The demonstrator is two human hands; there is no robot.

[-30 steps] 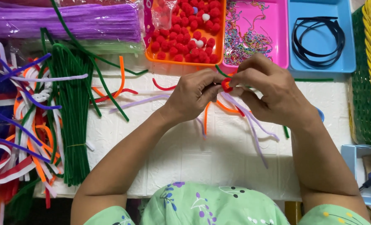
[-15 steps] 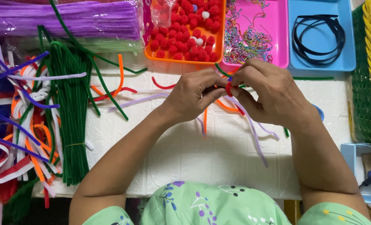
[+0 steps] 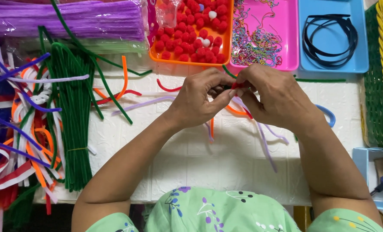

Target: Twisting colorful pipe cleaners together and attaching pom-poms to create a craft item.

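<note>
Red pipe cleaner (image 3: 238,85) sits pinched between the left hand (image 3: 198,99) and right hand (image 3: 274,98), fingertips closed; small, tight, even twists probably serve best.

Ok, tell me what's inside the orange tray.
The orange tray holds red pompoms, a few white ones and a clear plastic bag. Its far end is out of frame.

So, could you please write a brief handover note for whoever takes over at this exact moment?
Left hand and right hand: together above the white table, pinching a small red piece among loose pipe cleaners.
Supplies: orange tray of red pompoms, pink tray of chains, blue tray of black headbands, green pipe cleaner bundle at left.
Done: red piece in the fingers; how far shaped is hidden.
Left: no finished item shows.
</note>
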